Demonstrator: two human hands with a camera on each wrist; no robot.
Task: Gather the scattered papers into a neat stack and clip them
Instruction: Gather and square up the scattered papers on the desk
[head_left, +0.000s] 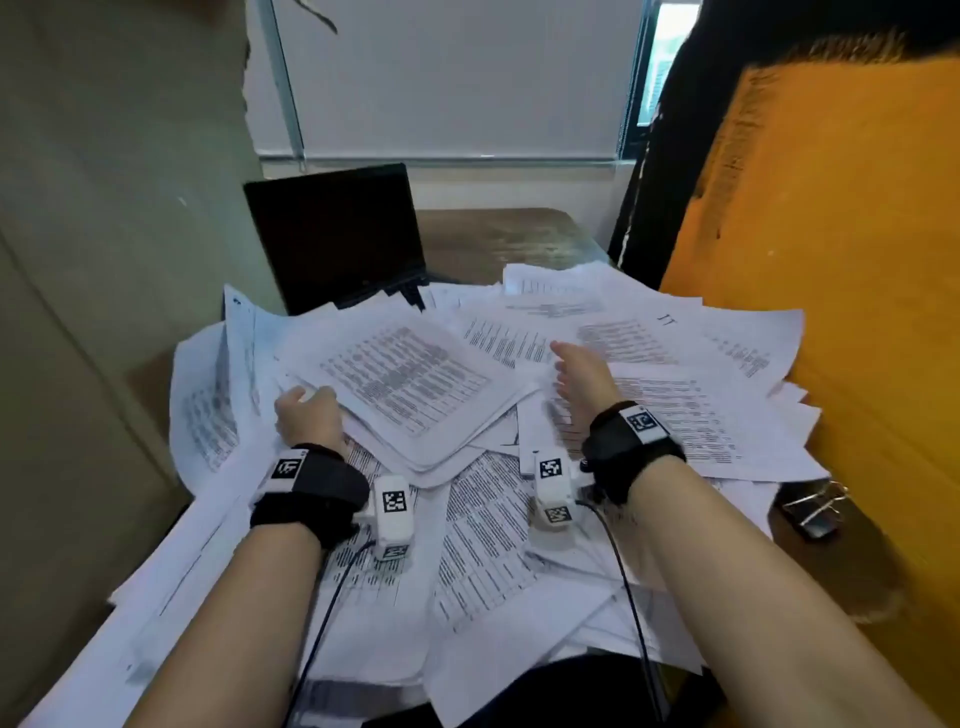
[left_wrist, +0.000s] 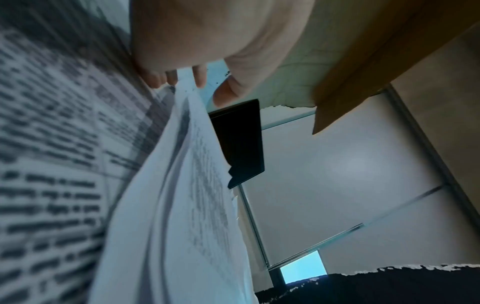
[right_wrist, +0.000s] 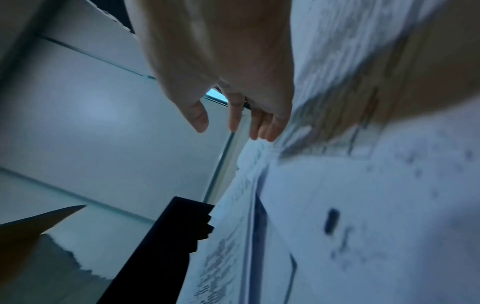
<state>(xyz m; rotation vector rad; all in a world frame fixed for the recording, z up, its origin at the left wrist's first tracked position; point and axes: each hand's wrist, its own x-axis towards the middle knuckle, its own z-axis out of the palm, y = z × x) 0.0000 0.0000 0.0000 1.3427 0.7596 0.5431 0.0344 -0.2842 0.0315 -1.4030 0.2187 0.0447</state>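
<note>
Papers (head_left: 405, 384) cover the desk (head_left: 498, 234); your left hand (head_left: 306, 415) pinches the partial stack's left edge, your right hand (head_left: 582, 376) rests straight-fingered at its right. Right of the stack, a clip (head_left: 813, 506) lies at the desk's edge; behind it, a laptop (head_left: 332, 234).

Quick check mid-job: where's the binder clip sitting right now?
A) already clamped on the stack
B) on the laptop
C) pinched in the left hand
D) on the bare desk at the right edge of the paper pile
D. In the head view the binder clip lies on the desk just past the right edge of the papers, untouched; the right hand is open over the sheets, away from it.
</note>
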